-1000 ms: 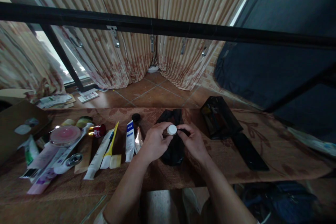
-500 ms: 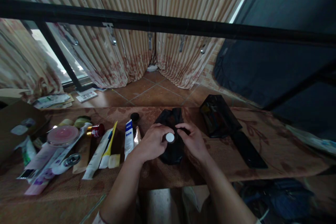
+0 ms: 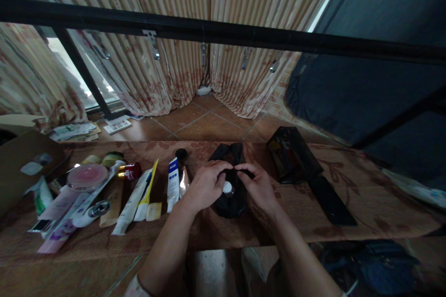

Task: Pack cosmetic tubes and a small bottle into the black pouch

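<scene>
A black pouch [image 3: 230, 209] lies in front of me on the cloth-covered bench, its far end crumpled. My left hand [image 3: 208, 183] pinches the pouch near its middle, thumb and forefinger together. From the other side my right hand [image 3: 256, 183] pinches it too, and the fingertips of both hands almost meet. Between my hands a small container with a round white top [image 3: 227, 188] sits at the pouch; whether it is fully inside I cannot tell. Left of my left hand lie a white and blue tube [image 3: 173, 185] and a shiny tube with a black cap [image 3: 181, 153].
On the right stand a black mesh case [image 3: 291, 155] and a dark phone-like slab [image 3: 332, 200]. Several tubes, jars and a pink round container [image 3: 88, 177] crowd the left, beside a cardboard box [image 3: 31, 148]. A dark rail [image 3: 223, 31] crosses behind the bench.
The white-topped container has left my left hand's grip and sits lower at the pouch. My left fingers have moved up to pinch the pouch close to my right fingertips.
</scene>
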`<state>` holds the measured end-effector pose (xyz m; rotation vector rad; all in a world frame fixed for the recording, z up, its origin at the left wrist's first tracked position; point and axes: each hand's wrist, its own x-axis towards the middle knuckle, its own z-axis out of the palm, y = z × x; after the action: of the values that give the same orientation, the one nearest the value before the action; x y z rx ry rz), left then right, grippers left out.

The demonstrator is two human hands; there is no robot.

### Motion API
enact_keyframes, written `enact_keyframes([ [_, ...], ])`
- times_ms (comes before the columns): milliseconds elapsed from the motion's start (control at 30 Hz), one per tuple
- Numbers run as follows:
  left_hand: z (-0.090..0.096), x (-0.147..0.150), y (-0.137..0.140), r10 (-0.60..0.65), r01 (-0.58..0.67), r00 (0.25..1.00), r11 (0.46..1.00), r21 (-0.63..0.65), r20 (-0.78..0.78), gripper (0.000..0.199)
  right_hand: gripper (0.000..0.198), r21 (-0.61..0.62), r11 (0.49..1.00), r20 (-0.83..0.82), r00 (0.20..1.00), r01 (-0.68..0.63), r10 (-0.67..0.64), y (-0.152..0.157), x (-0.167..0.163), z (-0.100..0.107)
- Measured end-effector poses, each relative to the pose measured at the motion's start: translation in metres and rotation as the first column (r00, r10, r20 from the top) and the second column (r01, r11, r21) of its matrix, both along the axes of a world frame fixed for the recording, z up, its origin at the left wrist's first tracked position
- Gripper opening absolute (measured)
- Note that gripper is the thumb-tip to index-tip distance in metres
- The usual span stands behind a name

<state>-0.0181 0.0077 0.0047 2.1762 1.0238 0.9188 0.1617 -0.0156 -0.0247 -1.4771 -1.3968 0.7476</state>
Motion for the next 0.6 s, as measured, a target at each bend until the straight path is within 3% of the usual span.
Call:
enact_keyframes([
  [133, 0.004, 0.000, -0.002, 0.090, -0.094, 0.991, 0.995, 0.038, 0.096, 0.032, 0.022, -0.010, 1.000, -0.007, 1.000, 0.002, -0.002, -0.001, 0.000, 0.000],
  [233, 0.000, -0.001, 0.000, 0.229, -0.239, 0.963, 0.969, 0.059, 0.144, 0.031, 0.023, -0.010, 1.000, -0.001, 1.000, 0.011, -0.011, 0.000, 0.001, -0.002],
  [333, -0.009, -0.002, 0.005, 0.385, -0.384, 0.914, 0.923, -0.031, 0.129, 0.031, 0.021, 0.028, 0.999, -0.001, 1.000, 0.023, -0.023, 0.001, 0.003, -0.004],
  [400, -0.014, -0.004, 0.007, 0.442, -0.434, 0.896, 0.890, -0.138, 0.032, 0.032, 0.019, 0.067, 0.997, 0.009, 1.000, 0.030, -0.030, 0.002, 0.005, -0.004],
  [500, -0.020, -0.004, 0.005, 0.389, -0.411, 0.911, 0.871, -0.268, -0.134, 0.028, 0.018, 0.108, 0.994, 0.013, 1.000, 0.022, -0.023, 0.003, 0.007, -0.003],
  [600, -0.022, -0.001, 0.000, 0.250, -0.283, 0.959, 0.890, -0.357, -0.136, 0.024, 0.018, 0.072, 0.997, -0.022, 1.000, 0.003, -0.001, 0.002, 0.007, -0.002],
])
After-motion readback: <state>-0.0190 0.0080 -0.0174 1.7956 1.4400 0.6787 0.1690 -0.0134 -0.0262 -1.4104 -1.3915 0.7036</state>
